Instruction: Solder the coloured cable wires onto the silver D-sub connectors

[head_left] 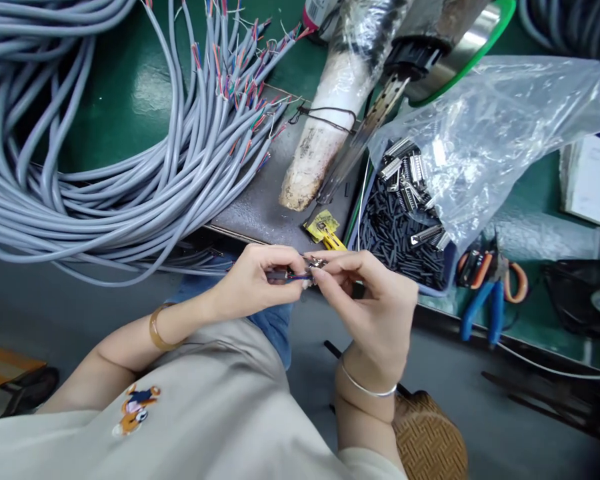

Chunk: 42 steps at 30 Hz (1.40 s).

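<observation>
My left hand (260,280) pinches the end of a grey cable (276,274), whose coloured wires show between the fingers. Facing it, my right hand (373,287) is closed on a small metal connector (316,264) at the wire ends. The two hands nearly touch, and fingertips cover much of the joint, so I cannot tell how the wires sit in it. Just beyond my hands, a yellow-handled tool (330,235) with yellow tape lies at the bench edge. To the left is a large bundle of grey cables (145,180) with stripped, coloured wire ends.
A soldering iron (365,133) points down beside a white wrapped column (325,127). At right, a bin (450,270) holds black sleeves (395,233) and metal connectors (405,170) under a plastic bag (490,127). Blue-handled pliers (490,300) and orange-handled cutters (477,270) lie farther right.
</observation>
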Motion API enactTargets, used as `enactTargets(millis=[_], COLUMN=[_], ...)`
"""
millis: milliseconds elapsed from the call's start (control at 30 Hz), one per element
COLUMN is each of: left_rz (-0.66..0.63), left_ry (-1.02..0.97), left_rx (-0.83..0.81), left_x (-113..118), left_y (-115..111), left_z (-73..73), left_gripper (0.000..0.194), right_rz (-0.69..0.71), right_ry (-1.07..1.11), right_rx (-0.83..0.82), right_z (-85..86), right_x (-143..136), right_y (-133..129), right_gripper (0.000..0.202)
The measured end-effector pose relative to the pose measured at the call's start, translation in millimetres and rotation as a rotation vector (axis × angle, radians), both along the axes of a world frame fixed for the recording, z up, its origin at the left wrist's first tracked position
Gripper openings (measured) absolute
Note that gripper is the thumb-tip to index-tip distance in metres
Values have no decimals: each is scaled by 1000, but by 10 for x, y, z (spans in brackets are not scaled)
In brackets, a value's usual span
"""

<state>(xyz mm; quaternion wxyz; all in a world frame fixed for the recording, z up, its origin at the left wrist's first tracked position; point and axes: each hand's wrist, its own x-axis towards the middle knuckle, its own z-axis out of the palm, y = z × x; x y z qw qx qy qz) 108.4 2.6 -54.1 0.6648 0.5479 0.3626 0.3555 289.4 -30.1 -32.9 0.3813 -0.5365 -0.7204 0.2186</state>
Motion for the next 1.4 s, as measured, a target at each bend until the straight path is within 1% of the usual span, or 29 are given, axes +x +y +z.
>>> enactTargets(millis=[67,133,167,233,300,400,533,633,767,833,900,933,1000,1067,1133,1167,1200,1267,1300,1333,1400], left_rz=[27,36,30,2,-24,-36,10,29,58,75,105,123,162,187,195,195,195,194,190,185,171], left_ry=[-54,-186,-259,-369,-411,-412,-441,-426,-355,-317,-278,-254,-194,-132,-94,-89,-94,-120,-136,-151,-180], left_rx=[-15,-88,-126,-186,-222,-235,-175,-94,6,41,82,104,149,186,205,204,192,139,102,60,-23], left_x=[-30,-78,-108,-167,-208,-214,-167,-147,-142,-135,-121,-112,-95,-82,-74,-72,-72,-77,-82,-88,-105], left_y=[-13,-4,5,19,21,3,-14,-5,8,7,1,-3,-12,-21,-26,-27,-25,-15,-7,2,22], left_z=[-31,-65,-81,-104,-114,-109,-92,-92,-101,-109,-119,-125,-132,-133,-131,-131,-131,-137,-141,-145,-152], left_gripper=[7,16,17,15,15,18,13,8,4,4,5,5,5,6,7,7,6,5,6,7,10], right_rz=[9,-13,-22,-33,-48,-138,-244,-269,-256,-237,-249,-279,-351,-432,-506,-520,-520,-483,-471,-461,-458], right_ry=[-18,-68,-93,-98,-19,153,321,430,547,488,362,302,229,222,238,235,227,198,177,154,134], right_rx=[91,259,350,493,544,552,502,428,335,352,417,463,610,778,866,855,808,675,607,556,505], right_z=[25,-13,-53,-160,-274,-394,-443,-462,-500,-501,-473,-448,-378,-293,-214,-182,-160,-146,-153,-165,-189], right_x=[-12,-38,-52,-79,-108,-175,-292,-347,-337,-301,-250,-223,-173,-142,-134,-138,-146,-161,-163,-155,-96], right_y=[-27,-66,-87,-123,-141,-133,-116,-124,-134,-129,-116,-108,-89,-74,-73,-78,-85,-98,-98,-94,-82], right_gripper=[15,16,16,16,13,8,13,15,16,15,8,3,6,8,10,12,17,26,27,24,12])
